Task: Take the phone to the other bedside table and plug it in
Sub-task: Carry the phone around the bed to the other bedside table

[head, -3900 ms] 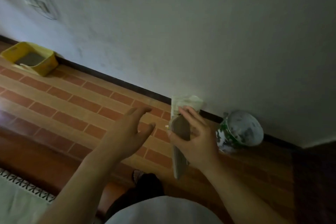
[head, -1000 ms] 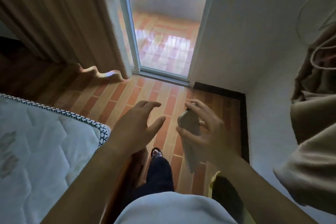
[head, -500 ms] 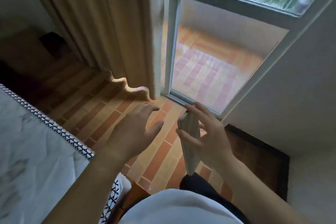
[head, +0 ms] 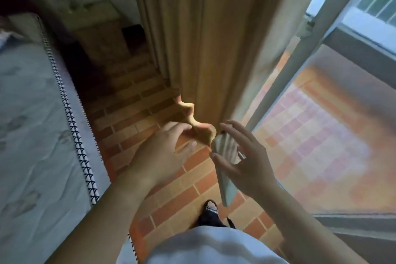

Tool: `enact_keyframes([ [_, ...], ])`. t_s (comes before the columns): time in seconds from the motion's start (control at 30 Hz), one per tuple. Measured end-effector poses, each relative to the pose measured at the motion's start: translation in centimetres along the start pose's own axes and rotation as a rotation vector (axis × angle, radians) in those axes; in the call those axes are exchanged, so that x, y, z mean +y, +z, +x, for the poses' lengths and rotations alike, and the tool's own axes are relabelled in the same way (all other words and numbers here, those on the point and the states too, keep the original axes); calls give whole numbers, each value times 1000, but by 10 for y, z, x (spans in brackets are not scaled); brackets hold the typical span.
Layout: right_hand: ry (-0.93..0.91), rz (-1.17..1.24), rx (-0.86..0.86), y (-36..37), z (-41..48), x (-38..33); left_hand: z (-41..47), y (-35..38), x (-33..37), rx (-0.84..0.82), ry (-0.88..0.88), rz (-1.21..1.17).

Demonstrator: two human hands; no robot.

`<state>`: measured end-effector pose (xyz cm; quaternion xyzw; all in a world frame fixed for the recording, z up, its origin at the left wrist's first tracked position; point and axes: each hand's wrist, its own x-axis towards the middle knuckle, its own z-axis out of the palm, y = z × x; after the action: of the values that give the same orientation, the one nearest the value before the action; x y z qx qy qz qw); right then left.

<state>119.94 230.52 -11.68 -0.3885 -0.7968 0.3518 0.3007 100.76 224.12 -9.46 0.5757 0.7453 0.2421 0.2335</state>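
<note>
Phone (head: 225, 169) is in the right hand (head: 248, 163), held roughly upright with its narrow edge toward the camera and its lower end hanging below the palm. Thumb presses one side, the other fingers (head: 235, 129) curl loosely over the top and far side, so the grip is partial rather than a tight fist. Pale case; screen not visible from this angle.

Left hand (head: 165, 154) is free, nothing in it, fingers spread and slightly curved, palm down, just beside the phone without touching it.

Both hands are out in front of the body over the brick-pattern floor (head: 171, 206). One foot in a dark sandal (head: 211, 208) shows below the phone, above the edge of a white shirt (head: 210, 246).

Mattress (head: 32, 135) with black zigzag trim runs along the left side. Beige curtain (head: 203, 38) hangs straight ahead, its hem bunched on the floor just beyond the fingertips. Sliding glass door frame (head: 317, 28) is to the right of the curtain, with a tiled balcony floor (head: 321, 135) outside.

Far end of the gap between mattress and curtain: a small wooden desk (head: 100, 34) against the wall, dim and blurred, well apart from the hands. Can't tell what's on top of it. A dark object (head: 134, 32) sits beside it, unidentifiable.
</note>
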Motion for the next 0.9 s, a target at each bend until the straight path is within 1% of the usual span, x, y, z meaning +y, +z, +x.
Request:
enact_keyframes([
  [0.1,-24,-11,-74,-1,65,19,49,-14,0,70,-31,-11],
  [0.27,-90,49,-191,15,151,24,95,-44,-24,116,-104,9],
  [0.43,-121,83,-221,51,235,16,149,-76,-59,197,-196,74],
  [0.6,-209,138,-291,98,332,8,221,-120,-109,231,-224,88],
  [0.77,-259,152,-257,154,444,-17,299,-194,-168,256,-242,138],
  [0.9,-234,228,-250,198,525,-39,356,-247,-208,289,-249,159],
])
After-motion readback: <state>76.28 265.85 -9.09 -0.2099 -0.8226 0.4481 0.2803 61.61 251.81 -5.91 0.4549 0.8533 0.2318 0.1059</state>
